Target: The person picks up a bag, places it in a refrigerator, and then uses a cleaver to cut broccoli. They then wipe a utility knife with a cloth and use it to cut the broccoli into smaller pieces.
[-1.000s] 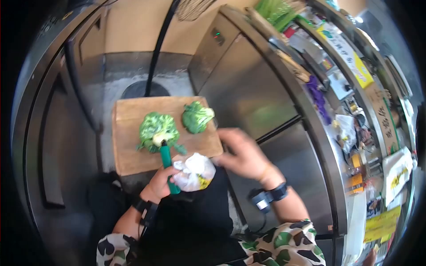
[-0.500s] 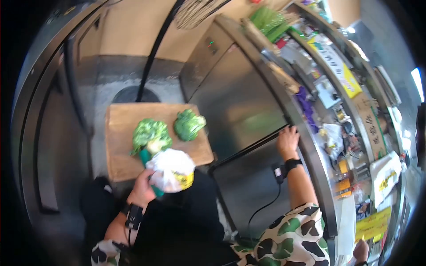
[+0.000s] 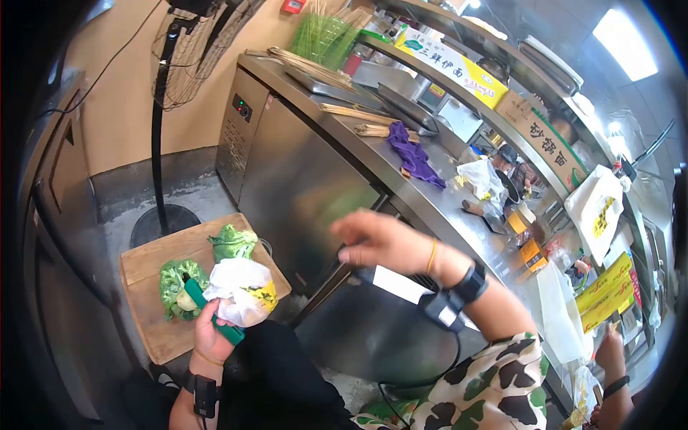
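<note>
My left hand (image 3: 213, 331) is closed around a long green object (image 3: 231, 334), whose kind I cannot make out, and a bunched white plastic bag (image 3: 240, 290) with yellow-and-black print. Both are above the near edge of a wooden cutting board (image 3: 147, 315). On the board lie one broccoli head (image 3: 172, 276) just beyond the green object and another broccoli head (image 3: 233, 242) farther back. My right hand (image 3: 380, 240), slightly blurred, hangs in the air before the steel cabinet (image 3: 308, 183), fingers apart and holding nothing.
A steel counter (image 3: 437, 204) runs along the right, with a purple cloth (image 3: 416, 158), bundles of skewers (image 3: 358, 111) and bags. Shelves with cartons (image 3: 548, 140) rise above it. A fan stand (image 3: 159, 143) is behind the board. Another person's hand (image 3: 610, 351) shows at lower right.
My right hand has left the cabinet's edge and moved into the air in front of it. The view has swung right and up. My left hand keeps the bag and green object.
</note>
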`<move>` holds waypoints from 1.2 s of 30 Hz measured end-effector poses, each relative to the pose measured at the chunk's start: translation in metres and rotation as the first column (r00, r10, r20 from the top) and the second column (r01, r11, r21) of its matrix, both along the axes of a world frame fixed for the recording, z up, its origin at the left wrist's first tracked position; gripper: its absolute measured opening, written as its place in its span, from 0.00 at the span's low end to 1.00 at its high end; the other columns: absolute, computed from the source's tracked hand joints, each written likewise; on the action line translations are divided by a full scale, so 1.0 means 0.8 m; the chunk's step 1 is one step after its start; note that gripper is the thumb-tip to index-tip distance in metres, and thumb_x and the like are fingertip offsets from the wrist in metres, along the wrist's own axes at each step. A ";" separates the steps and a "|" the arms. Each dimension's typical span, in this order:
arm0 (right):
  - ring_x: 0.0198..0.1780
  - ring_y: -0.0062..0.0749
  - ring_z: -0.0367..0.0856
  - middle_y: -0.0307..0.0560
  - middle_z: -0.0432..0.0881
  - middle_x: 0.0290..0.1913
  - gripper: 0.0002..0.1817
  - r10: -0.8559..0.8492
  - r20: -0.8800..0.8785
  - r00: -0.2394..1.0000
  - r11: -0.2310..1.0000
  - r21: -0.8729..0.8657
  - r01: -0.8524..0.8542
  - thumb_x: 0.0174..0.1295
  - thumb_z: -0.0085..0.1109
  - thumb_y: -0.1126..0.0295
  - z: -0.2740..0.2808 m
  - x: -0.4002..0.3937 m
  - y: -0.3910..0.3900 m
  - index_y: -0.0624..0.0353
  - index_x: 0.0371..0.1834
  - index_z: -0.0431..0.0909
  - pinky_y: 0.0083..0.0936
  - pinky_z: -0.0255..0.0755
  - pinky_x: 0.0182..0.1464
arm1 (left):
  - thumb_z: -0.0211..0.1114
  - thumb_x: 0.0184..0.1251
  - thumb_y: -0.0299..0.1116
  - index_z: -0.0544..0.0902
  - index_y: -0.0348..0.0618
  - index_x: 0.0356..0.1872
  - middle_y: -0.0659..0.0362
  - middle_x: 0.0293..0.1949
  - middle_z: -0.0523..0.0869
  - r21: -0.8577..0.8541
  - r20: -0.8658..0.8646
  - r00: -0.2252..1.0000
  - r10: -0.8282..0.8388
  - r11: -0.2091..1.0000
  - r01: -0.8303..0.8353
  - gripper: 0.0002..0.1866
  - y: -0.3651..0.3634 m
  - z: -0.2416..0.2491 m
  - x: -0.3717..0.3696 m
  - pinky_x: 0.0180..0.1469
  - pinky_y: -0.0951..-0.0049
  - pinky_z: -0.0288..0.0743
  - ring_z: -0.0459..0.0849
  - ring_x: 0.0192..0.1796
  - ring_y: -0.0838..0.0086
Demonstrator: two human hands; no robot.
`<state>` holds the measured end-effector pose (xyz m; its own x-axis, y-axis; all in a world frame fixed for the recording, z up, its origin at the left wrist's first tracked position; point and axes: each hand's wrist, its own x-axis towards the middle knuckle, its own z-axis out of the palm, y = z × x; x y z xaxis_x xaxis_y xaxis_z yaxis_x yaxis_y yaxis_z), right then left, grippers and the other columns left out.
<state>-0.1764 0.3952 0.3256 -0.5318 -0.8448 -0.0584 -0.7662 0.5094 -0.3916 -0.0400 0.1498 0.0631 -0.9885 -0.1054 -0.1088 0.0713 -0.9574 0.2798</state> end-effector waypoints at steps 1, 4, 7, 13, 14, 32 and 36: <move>0.60 0.49 0.74 0.54 0.75 0.57 0.31 -0.053 0.145 0.988 0.995 -0.074 0.064 0.59 0.67 0.53 0.015 -0.010 -0.002 0.58 0.62 0.72 0.40 0.70 0.61 | 0.56 0.70 0.33 0.78 0.48 0.42 0.73 0.20 0.72 -0.016 -0.020 1.000 -0.010 1.000 0.009 0.05 0.008 0.005 -0.008 0.31 0.82 0.66 0.70 0.24 0.86; 0.68 0.51 0.68 0.60 0.69 0.65 0.46 -0.024 0.213 0.977 0.996 0.094 0.004 0.55 0.69 0.46 0.019 -0.043 -0.023 0.56 0.72 0.60 0.38 0.64 0.68 | 0.55 0.69 0.33 0.77 0.51 0.42 0.73 0.19 0.71 -0.051 -0.007 0.999 -0.051 0.997 0.050 0.05 0.040 0.025 -0.029 0.33 0.80 0.69 0.70 0.24 0.85; 0.71 0.43 0.64 0.56 0.65 0.70 0.48 0.077 0.578 0.812 0.981 0.102 -0.166 0.56 0.72 0.52 -0.027 -0.056 -0.043 0.58 0.75 0.55 0.35 0.62 0.70 | 0.56 0.69 0.31 0.77 0.48 0.49 0.73 0.23 0.74 -0.039 -0.027 0.995 -0.096 0.995 0.095 0.10 0.079 0.058 -0.041 0.34 0.80 0.70 0.70 0.24 0.86; 0.55 0.22 0.75 0.39 0.79 0.51 0.25 0.095 0.621 0.778 0.995 -0.046 -0.086 0.56 0.62 0.77 -0.052 -0.068 -0.025 0.61 0.59 0.71 0.25 0.69 0.60 | 0.55 0.73 0.38 0.69 0.49 0.64 0.67 0.40 0.80 0.111 -0.054 0.986 -0.159 0.980 0.164 0.21 0.107 0.051 -0.060 0.36 0.77 0.71 0.72 0.26 0.83; 0.53 0.18 0.75 0.35 0.79 0.47 0.20 0.198 0.620 0.759 0.969 -0.239 -0.058 0.57 0.60 0.80 -0.051 -0.076 -0.017 0.61 0.55 0.73 0.21 0.70 0.58 | 0.54 0.74 0.40 0.67 0.51 0.69 0.65 0.44 0.80 0.186 -0.086 0.976 -0.202 0.959 0.215 0.24 0.112 0.049 -0.063 0.36 0.76 0.71 0.73 0.27 0.81; 0.50 0.50 0.79 0.51 0.78 0.43 0.23 -0.114 -0.111 0.987 0.936 0.322 0.145 0.46 0.66 0.74 -0.081 -0.085 0.155 0.50 0.50 0.78 0.39 0.74 0.52 | 0.81 0.41 0.19 0.68 0.39 0.62 0.59 0.55 0.76 -0.676 0.185 0.845 -0.501 0.560 0.480 0.43 0.117 0.004 -0.065 0.53 0.69 0.79 0.75 0.58 0.74; 0.58 0.51 0.76 0.53 0.78 0.52 0.30 -0.051 -0.472 0.880 0.805 0.502 0.316 0.50 0.65 0.71 -0.106 -0.100 0.209 0.49 0.62 0.73 0.37 0.73 0.58 | 0.79 0.42 0.18 0.68 0.38 0.62 0.60 0.54 0.75 -0.729 0.169 0.864 -0.474 0.531 0.433 0.42 0.117 -0.011 -0.066 0.54 0.70 0.79 0.76 0.52 0.75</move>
<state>-0.2561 0.5627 0.2406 -0.7554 -0.6189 -0.2153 -0.6525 0.6805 0.3333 -0.0926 0.2433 0.0544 -0.9278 0.3359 -0.1622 -0.2814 -0.3451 0.8954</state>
